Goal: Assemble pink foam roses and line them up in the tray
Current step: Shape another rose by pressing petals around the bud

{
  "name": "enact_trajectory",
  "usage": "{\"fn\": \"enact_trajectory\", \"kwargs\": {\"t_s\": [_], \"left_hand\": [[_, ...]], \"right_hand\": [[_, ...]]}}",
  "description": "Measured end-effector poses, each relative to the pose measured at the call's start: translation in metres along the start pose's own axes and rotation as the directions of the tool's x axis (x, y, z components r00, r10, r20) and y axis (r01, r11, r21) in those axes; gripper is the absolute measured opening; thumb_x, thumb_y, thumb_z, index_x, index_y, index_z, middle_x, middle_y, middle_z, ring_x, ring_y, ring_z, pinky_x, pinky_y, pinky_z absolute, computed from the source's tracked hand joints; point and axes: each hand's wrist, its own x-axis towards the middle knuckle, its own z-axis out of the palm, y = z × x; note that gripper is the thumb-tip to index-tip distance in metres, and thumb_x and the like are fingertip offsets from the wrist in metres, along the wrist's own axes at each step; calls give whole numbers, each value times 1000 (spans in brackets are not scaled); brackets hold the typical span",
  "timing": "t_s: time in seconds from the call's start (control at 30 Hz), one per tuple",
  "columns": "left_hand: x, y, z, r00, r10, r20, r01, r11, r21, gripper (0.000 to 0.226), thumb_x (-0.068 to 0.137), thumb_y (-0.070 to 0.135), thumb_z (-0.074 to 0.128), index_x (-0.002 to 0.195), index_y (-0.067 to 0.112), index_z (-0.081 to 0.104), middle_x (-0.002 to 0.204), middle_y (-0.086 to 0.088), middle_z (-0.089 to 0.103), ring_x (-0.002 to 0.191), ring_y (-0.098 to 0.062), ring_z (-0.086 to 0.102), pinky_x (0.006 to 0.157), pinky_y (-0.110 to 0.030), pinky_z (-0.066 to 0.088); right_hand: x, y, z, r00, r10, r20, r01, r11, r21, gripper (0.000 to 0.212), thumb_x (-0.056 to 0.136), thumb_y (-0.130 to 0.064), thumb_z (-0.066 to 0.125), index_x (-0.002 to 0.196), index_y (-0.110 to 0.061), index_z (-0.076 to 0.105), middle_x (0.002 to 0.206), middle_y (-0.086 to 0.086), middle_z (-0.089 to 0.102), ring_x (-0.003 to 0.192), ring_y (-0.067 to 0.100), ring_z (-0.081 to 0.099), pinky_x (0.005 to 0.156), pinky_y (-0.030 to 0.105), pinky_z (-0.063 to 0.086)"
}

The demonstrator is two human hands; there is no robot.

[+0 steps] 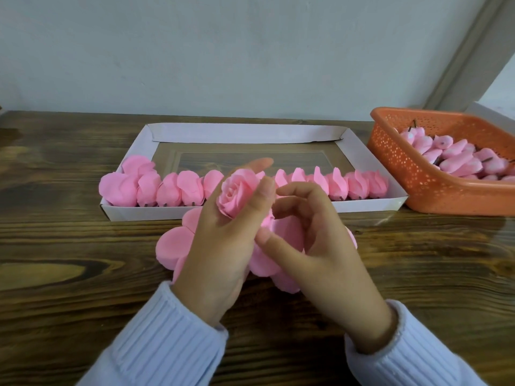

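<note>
Above dark wooden surface, pinches pink rose between left fingers, curls right fingers loosely alongside, grasp impossible to tell.

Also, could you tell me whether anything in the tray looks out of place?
The leftmost rose bulges over the tray's left wall, and another rose sits behind the row, out of line.

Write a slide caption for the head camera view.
Left hand holds a pink foam rose over loose petals; finished roses line up in the white tray.
</note>
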Motion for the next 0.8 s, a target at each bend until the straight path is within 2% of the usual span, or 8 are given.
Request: {"fn": "enact_trajectory", "kwargs": {"t_s": [0.07, 0.2, 0.37, 0.5, 0.57, 0.6, 0.7, 0.8], "left_hand": [[-1, 0, 0, 1000, -24, -4, 24, 1000, -17, 30, 75, 37, 66, 101, 22, 70, 79, 7, 68, 91, -16, 68, 86, -38, 55], [-3, 0, 3, 1000, -28, 15, 28, 1000, 3, 21, 75, 40, 75, 90, 26, 73, 79, 2, 68, 91, -22, 68, 88, -48, 54], [-4, 3, 4, 998, -7, 65, 7, 1000, 0, 39, 67, 46, 83, 98, 27, 72, 91, -4, 71, 95, -28, 68, 88, -51, 54], [-4, 5, -1, 995, -25, 96, 20, 999, 50, 65, 60, 26, 87, 120, 25, 61, 112, -5, 70, 108, -24, 66, 85, -34, 55], [-3, 7, -3, 987, -73, 140, 61, 994, 91, 77, 59, 28, 87, 127, 14, 55, 115, -9, 68, 110, -23, 65, 85, -30, 54], [-3, 8, -4, 978, -90, 188, 70, 992, 107, 76, 59, 34, 89, 124, 10, 57, 110, -7, 70, 106, -20, 66, 84, -28, 54], [-3, 11, -6, 933, -139, 331, 102, 987, 128, 46, 67, 39, 83, 103, 14, 69, 89, 5, 71, 88, -8, 68, 77, -19, 52], [-4, 10, -7, 898, -209, 387, 148, 972, 181, 49, 70, 24, 84, 113, 15, 65, 100, 2, 72, 101, -14, 66, 86, -26, 51]], "right_hand": [[-1, 0, 2, 1000, -14, -15, 15, 998, 53, 41, 74, -18, 73, 107, -26, 50, 94, -5, 66, 91, 4, 62, 83, 17, 45], [-2, 0, 5, 999, -28, -46, 38, 973, 229, 41, 73, -6, 73, 103, -22, 49, 96, 6, 73, 90, 20, 69, 84, 35, 53], [-1, -2, 4, 998, 9, -60, 14, 928, 373, 39, 73, -4, 72, 103, -15, 49, 94, 9, 74, 83, 14, 70, 75, 25, 54], [4, -2, -3, 999, 48, 26, -54, 873, 484, 37, 78, -8, 69, 112, -8, 55, 92, 8, 75, 86, 18, 72, 70, 23, 55], [6, -1, -6, 996, 50, 75, -82, 856, 511, 33, 81, -8, 69, 112, -9, 59, 90, 4, 75, 86, 15, 71, 70, 22, 54], [7, 1, -8, 994, 49, 97, -93, 847, 524, 29, 84, -8, 70, 111, -10, 61, 91, 3, 75, 87, 15, 71, 72, 23, 54], [8, 2, -9, 990, 64, 129, -126, 819, 560, 25, 84, -10, 68, 109, -14, 66, 93, 5, 74, 89, 17, 70, 75, 26, 54], [8, 1, -11, 988, 90, 124, -147, 789, 596, 25, 83, -12, 70, 107, -14, 67, 89, 4, 74, 86, 16, 70, 75, 27, 55]]}}
